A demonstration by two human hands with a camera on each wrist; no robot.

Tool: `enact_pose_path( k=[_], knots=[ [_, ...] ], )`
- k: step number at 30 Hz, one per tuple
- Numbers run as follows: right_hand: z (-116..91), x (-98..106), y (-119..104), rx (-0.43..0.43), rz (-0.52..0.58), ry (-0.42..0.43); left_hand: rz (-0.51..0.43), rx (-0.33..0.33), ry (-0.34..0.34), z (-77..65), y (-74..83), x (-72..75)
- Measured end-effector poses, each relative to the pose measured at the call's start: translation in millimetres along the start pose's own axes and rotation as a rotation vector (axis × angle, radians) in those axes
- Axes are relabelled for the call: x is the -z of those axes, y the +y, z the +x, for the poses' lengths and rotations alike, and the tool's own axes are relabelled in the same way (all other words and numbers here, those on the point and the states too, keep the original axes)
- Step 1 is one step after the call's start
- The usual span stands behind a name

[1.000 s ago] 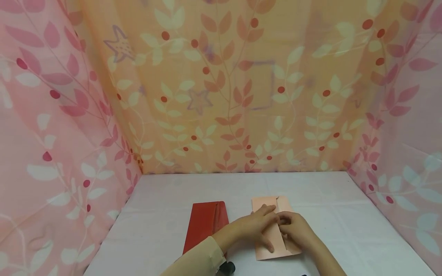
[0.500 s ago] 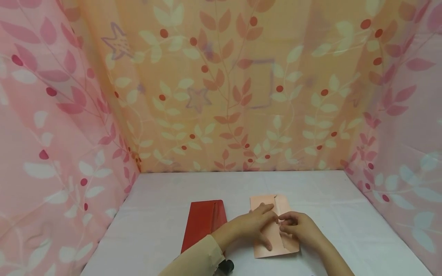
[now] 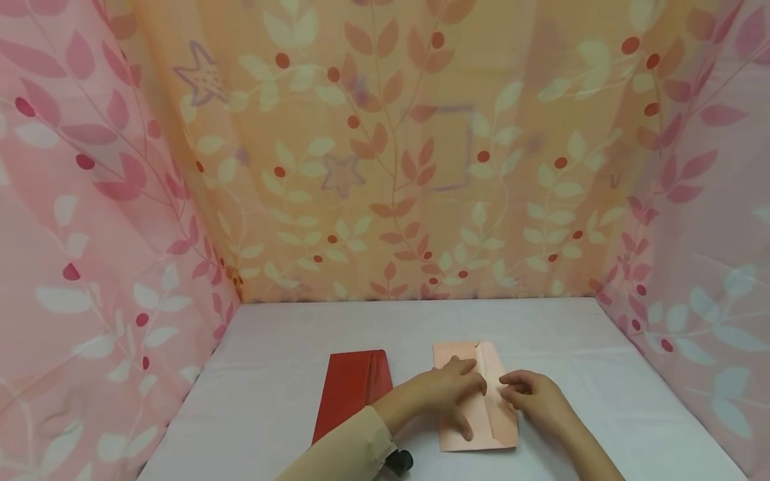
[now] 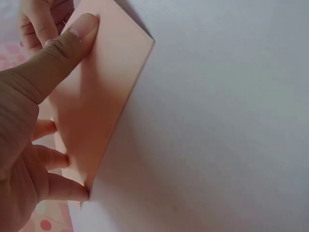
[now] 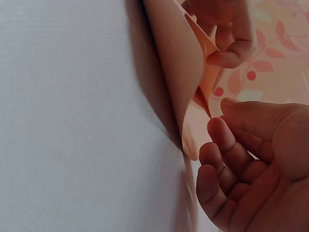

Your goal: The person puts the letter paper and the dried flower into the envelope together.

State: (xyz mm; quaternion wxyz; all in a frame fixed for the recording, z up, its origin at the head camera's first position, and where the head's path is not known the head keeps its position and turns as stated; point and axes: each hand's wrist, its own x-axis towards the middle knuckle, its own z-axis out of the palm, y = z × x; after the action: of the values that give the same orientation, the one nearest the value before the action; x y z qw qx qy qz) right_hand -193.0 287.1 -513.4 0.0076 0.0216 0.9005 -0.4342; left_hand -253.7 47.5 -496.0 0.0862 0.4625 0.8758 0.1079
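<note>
A pale pink paper envelope (image 3: pixel 478 427) lies on the white table with its long flap (image 3: pixel 500 417) folded out to the right. My left hand (image 3: pixel 448 393) rests on the envelope body, fingers spread; in the left wrist view its thumb presses the paper. One left finger is bent at the pocket's edge, which stands slightly raised in the right wrist view. My right hand (image 3: pixel 537 395) is at the flap's outer edge, its fingers loosely bent with a gap before the thumb (image 5: pixel 251 113). Whether its fingertips touch the flap is hard to tell.
A red envelope (image 3: pixel 349 381) lies to the left, partly behind the left forearm. A small black cylindrical object (image 3: pixel 400 461) is by the left sleeve. Patterned curtains (image 3: pixel 391 167) stand behind the table and along both sides.
My right hand has moved right, away from the pocket's edge to the flap's outer side, and more of the flap shows. The left hand has stayed on the envelope.
</note>
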Motion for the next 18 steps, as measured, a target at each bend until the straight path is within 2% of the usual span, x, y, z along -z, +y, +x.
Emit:
enact_pose_path(
  k=[9, 15, 18],
  knots=[
    [0, 6, -2, 0.034, -0.012, 0.016, 0.055, 0.041, -0.063, 7.0, 0.4, 1.9],
    [0, 3, -4, 0.041, -0.091, 0.034, 0.017, 0.081, -0.087, 0.6, -5.2, -3.4],
    [-1, 1, -5, 0.072, -0.113, 0.066, 0.026, 0.083, -0.066, -3.5, -6.6, -3.3]
  ],
)
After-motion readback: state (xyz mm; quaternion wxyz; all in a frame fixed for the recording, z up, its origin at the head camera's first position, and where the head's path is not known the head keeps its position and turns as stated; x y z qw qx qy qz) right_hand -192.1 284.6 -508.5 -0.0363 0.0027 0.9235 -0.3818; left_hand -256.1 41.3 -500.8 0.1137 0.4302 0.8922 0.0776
